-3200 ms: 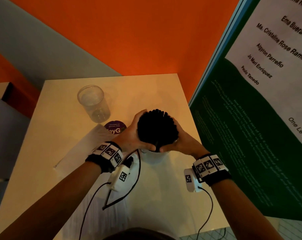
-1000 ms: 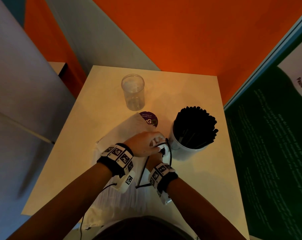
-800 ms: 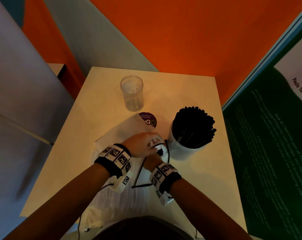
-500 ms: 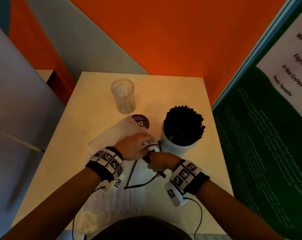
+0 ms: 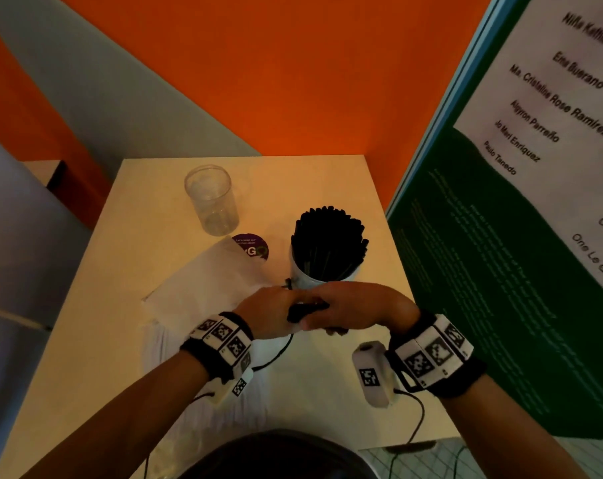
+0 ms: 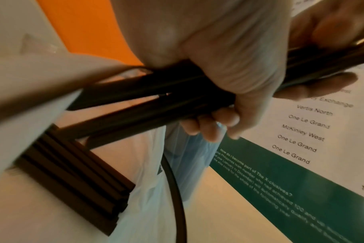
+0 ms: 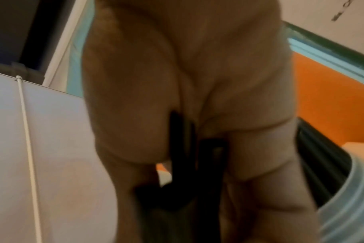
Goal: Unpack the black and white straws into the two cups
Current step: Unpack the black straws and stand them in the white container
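A pale table (image 5: 327, 392) stands in a corner, with an orange wall (image 5: 293, 81) behind it and a green and white poster (image 5: 500, 271) along its right side. Across the table's left half lies a clear plastic wrapper (image 5: 203, 292), with white straws (image 5: 161, 347) showing under it near the front edge. At the back left is a clear cup (image 5: 212, 200), empty. To its right, well apart, a white cup (image 5: 305, 276) is crowded with black straws (image 5: 327, 236) that fan out above its rim.

Just in front of the white cup both hands meet over a small bundle (image 6: 156, 98) of black straws. The left hand (image 5: 269, 312) is curled round it, and the right hand (image 5: 348, 311) is closed on the same bundle from the other end. A few more black straws (image 6: 73, 177) lie loose on the table below.

The white cup looks nearly full, so pushing this bundle in could splay the straws or tip the cup, which sits close to the working hands. The bundle is loosely gathered; one straw could slip out during the handover. A dangling wrist cable (image 5: 275, 354) runs near the cup and might snag it. The wrapper could slide underfoot of the hands and drag the white straws off the front edge.
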The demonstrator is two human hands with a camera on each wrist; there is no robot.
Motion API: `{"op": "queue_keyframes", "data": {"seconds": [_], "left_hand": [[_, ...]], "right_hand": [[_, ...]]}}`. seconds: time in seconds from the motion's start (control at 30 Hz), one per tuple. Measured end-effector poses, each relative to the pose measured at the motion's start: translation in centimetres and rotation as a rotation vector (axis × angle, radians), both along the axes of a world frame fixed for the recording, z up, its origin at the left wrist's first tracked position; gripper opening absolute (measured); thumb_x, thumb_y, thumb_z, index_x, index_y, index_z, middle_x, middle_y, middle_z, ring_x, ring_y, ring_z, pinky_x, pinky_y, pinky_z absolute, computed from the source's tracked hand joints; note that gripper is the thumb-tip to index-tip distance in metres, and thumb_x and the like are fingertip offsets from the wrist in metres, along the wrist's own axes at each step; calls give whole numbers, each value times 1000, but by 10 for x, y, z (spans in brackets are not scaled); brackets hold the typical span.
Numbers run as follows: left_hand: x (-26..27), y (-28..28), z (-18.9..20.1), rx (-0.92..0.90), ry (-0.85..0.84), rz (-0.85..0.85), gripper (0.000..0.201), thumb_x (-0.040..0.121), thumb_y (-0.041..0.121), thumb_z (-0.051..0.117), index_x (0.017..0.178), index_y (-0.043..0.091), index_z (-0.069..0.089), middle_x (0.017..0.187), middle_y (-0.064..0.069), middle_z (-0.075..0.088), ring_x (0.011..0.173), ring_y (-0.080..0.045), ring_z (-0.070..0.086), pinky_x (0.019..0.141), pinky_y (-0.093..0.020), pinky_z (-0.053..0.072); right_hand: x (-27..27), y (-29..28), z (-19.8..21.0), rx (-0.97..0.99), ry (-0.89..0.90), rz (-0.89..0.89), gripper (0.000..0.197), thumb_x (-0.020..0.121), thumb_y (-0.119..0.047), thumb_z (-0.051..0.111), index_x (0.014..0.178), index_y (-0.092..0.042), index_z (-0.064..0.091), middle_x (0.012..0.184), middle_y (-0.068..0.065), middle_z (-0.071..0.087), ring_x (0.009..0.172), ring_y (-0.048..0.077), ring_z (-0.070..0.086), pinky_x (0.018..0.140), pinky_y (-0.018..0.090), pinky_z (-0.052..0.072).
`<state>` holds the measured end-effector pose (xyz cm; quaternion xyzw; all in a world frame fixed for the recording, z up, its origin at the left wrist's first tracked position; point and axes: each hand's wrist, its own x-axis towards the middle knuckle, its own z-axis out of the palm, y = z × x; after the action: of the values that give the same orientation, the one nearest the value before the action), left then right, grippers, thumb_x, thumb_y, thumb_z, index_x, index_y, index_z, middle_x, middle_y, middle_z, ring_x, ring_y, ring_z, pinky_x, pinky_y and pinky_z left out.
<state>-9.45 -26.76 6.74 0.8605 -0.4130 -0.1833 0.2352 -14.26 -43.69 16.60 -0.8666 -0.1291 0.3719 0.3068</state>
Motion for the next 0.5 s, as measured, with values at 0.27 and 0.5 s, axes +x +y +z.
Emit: {"op": "queue_keyframes", "data": {"seconds": [0.27,0.5], "left_hand": [[4,-5,6,-353,216,134,23,88,11,62,111,6,61,101,-14,66,96,-26,65,79,-46,54],[4,-13,17,-385,278,271,26,86,6,62,90,32,59,77,14,62,73,2,62,63,-16,48]], "right_hand": [[-13,20,-8,374,-645,-426,26,94,-34,56,103,-11,64,105,1,58,100,13,54,89,28,46],[-15,25,-18,833,-605,-668,40,88,-20,66,123,-21,47,122,-3,56,123,14,50,107,33,41]]}}
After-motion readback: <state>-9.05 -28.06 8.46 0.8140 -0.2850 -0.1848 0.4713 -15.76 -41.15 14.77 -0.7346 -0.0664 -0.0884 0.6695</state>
